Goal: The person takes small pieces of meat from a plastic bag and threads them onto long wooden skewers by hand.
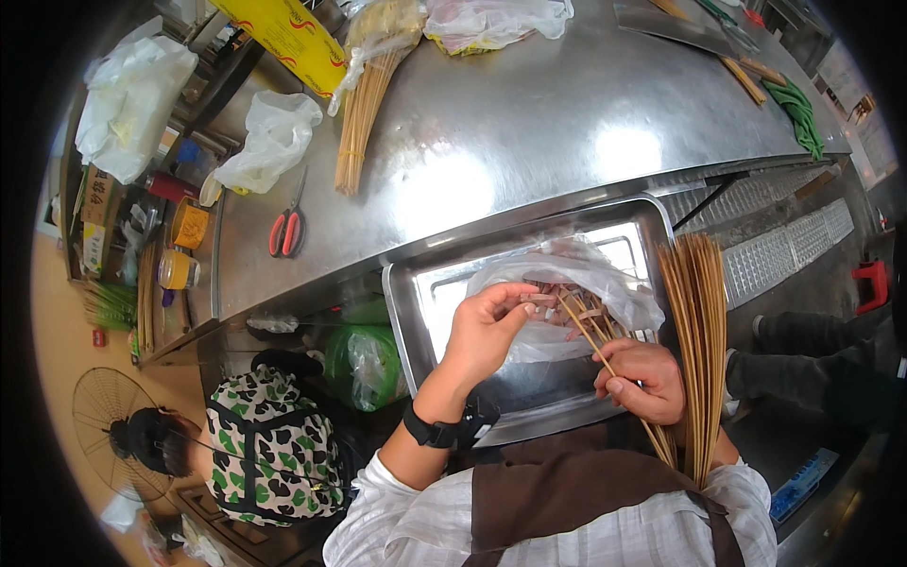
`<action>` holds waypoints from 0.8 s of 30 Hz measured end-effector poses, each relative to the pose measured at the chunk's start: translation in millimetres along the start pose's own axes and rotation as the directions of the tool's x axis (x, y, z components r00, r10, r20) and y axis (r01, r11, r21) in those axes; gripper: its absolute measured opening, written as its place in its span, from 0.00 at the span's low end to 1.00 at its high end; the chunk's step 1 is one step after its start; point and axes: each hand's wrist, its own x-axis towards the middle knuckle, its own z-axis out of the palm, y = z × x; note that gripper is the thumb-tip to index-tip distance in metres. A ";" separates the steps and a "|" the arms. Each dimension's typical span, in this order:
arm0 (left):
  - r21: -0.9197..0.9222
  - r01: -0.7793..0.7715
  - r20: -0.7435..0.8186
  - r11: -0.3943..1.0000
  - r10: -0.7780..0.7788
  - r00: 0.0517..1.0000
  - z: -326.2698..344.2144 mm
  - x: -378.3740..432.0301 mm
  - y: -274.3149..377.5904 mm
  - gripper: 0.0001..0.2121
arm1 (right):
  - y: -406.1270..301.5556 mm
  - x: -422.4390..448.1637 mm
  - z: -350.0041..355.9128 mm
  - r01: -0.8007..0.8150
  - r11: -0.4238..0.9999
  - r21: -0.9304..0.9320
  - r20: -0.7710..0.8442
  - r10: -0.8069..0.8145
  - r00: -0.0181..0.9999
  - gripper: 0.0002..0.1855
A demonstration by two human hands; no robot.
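Note:
Over a stainless steel tray (397, 305), my left hand (489, 329) pinches a small strip of pinkish-brown meat between thumb and fingertips. Just right of it, my right hand (641, 383) grips several thin wooden skewers (584, 333), whose upper ends point at the meat pieces. An opened clear plastic bag (545, 347) in the tray holds more of these pieces (560, 301). A large bundle of wooden skewers (694, 340) stands along the tray's right edge, beside my right forearm. Whether meat is on the held skewers' tips is hard to tell.
On the steel table (340, 241) lie red-handled scissors (287, 230), a bagged skewer bundle (361, 120), plastic bags (273, 142), a cleaver (673, 28) and a green cloth (797, 113). Another person (269, 446) is at the lower left, near a fan (106, 432). A person's legs (801, 361) show at right.

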 end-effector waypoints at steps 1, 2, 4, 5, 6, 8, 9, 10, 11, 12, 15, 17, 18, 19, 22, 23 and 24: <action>-0.093 -0.010 0.011 0.996 0.011 1.000 3.0 -1.9 4.9 0.10 | 0.7 -0.2 -0.7 0.003 1.000 -0.006 0.013 -0.003 1.000 0.08; -0.185 -0.018 0.021 0.983 0.022 1.000 5.9 -3.7 9.8 0.10 | 1.6 -0.3 -1.2 0.006 1.000 -0.010 0.026 -0.006 1.000 0.08; -0.282 -0.053 0.017 0.958 0.060 0.998 12.1 -5.1 14.0 0.11 | 0.4 0.0 -1.9 -0.001 1.000 -0.020 0.045 0.002 0.999 0.08; -0.313 -0.067 0.015 0.947 0.076 0.997 14.8 -5.0 15.5 0.11 | -0.7 0.6 -2.4 -0.001 1.000 -0.025 0.052 0.003 0.999 0.08; -0.340 -0.097 -0.011 0.936 0.099 0.995 17.4 -4.5 15.5 0.12 | -1.9 1.0 -2.3 -0.011 1.000 -0.028 0.061 0.013 0.998 0.08; -0.367 -0.130 -0.035 0.921 0.126 0.991 22.1 -4.4 17.4 0.12 | -3.5 1.7 -2.5 -0.021 0.999 -0.033 0.067 0.023 0.997 0.08; -0.374 -0.126 -0.054 0.919 0.114 0.992 23.7 -5.9 19.7 0.12 | -4.0 1.6 -2.0 -0.027 0.999 -0.034 0.070 0.029 0.997 0.08; -0.377 -0.124 -0.062 0.918 0.108 0.992 24.3 -7.0 19.9 0.12 | -4.6 1.7 -1.5 -0.025 0.999 -0.038 0.063 0.028 0.998 0.08; -0.380 -0.122 -0.070 0.917 0.103 0.992 24.9 -7.6 20.3 0.11 | -4.6 1.8 -1.0 -0.024 0.999 -0.040 0.059 0.027 0.998 0.08; -0.374 -0.148 -0.066 0.915 0.133 0.989 24.9 -8.8 20.0 0.12 | -5.0 1.7 -0.2 -0.024 0.999 -0.041 0.055 0.026 0.998 0.08; -0.371 -0.197 -0.079 0.907 0.181 0.980 25.0 -12.3 16.4 0.11 | -4.0 1.9 3.1 -0.013 0.999 -0.046 0.056 0.016 0.998 0.09; -0.372 -0.221 -0.094 0.902 0.200 0.975 23.6 -14.9 13.6 0.11 | -2.2 1.8 6.8 -0.002 0.999 -0.047 0.048 0.004 0.999 0.09; -0.281 -0.246 -0.121 0.928 0.220 0.968 23.8 -14.1 13.0 0.11 | -0.8 1.7 6.8 0.002 0.999 -0.050 0.038 0.000 0.999 0.09; -0.233 -0.258 -0.124 0.937 0.235 0.964 23.5 -13.9 10.8 0.11 | 0.6 1.3 7.7 -0.010 0.999 -0.040 0.036 0.011 0.999 0.09; 0.042 -0.386 -0.120 0.922 0.388 0.914 28.7 -3.7 9.4 0.10 | 9.9 -6.3 4.8 0.003 0.999 -0.045 0.007 -0.003 1.000 0.10; 0.096 -0.372 -0.117 0.923 0.382 0.917 33.1 -7.1 16.6 0.10 | 13.0 -12.4 3.9 -0.006 0.999 -0.038 0.018 0.006 1.000 0.10; 0.134 -0.366 -0.125 0.921 0.382 0.915 35.8 -10.5 28.2 0.10 | 12.5 -15.7 1.3 -0.002 0.999 -0.038 0.037 0.004 0.999 0.10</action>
